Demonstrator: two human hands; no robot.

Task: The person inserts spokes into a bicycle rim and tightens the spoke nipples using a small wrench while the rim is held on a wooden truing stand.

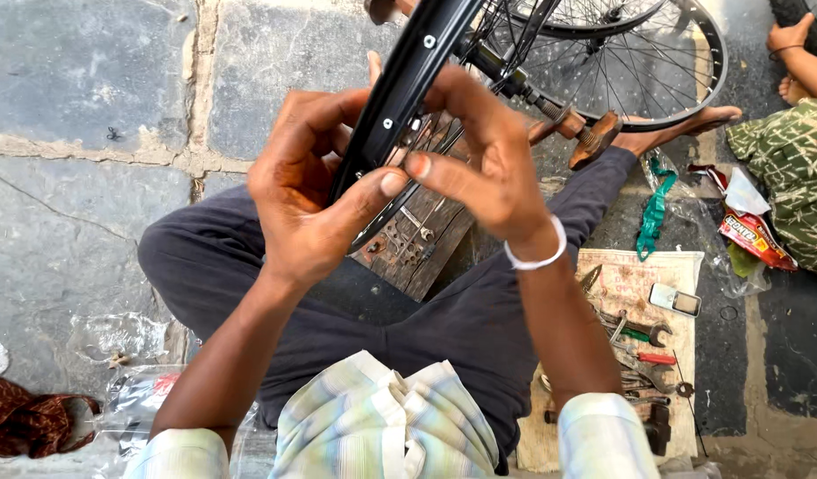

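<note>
A black bicycle wheel rim (407,84) with thin spokes stands tilted over my lap. My left hand (306,191) grips the rim from the left, thumb pressed against its inner side. My right hand (479,155), with a white bangle on the wrist, pinches at the rim's inner edge where a spoke end meets it; whatever small part the fingertips hold is hidden. Under the rim, a worn wooden block (422,235) with several small metal bits rests on my thigh. The wheel's hub axle (573,129) sticks out to the right.
A second spoked wheel (644,62) lies on the stone floor at top right. Wrenches and a red-handled tool (644,341) lie on a cloth at right. Another person's arm and foot (794,53) are at the far right. Plastic wrappers (116,341) lie at left.
</note>
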